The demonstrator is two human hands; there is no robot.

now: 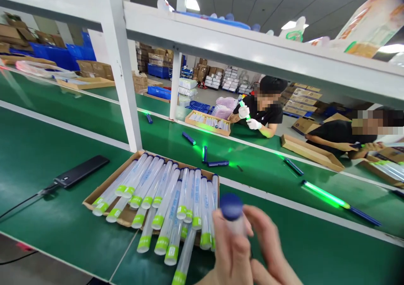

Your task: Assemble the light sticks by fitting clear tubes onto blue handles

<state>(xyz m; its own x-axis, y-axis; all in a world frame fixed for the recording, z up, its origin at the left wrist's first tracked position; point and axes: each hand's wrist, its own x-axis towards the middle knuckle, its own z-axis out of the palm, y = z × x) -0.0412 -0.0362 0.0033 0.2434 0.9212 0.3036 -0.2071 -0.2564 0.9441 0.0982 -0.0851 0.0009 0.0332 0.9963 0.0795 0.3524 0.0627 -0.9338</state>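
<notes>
A clear plastic tube [237, 226] with a dark blue cap [231, 206] stands roughly upright at the bottom middle, slightly blurred. My left hand [229, 255] is wrapped around it below the cap. From the right, my right hand [268, 247] curls its fingers against the same tube just under the cap; their exact contact is partly hidden. The tube's lower part is covered by my hands. Just left of them, a shallow cardboard tray [217, 192] carries several similar tubes [170, 198] with blue caps and green-and-white bands, piled and overhanging its front edge.
A black phone-like device [82, 171] with a cable lies left of the tray. Dark blue flashlights [217, 163] and a glowing green light stick [326, 193] lie on the green bench beyond. A white shelf post [120, 66] rises behind the tray. Two people [271, 112] sit opposite.
</notes>
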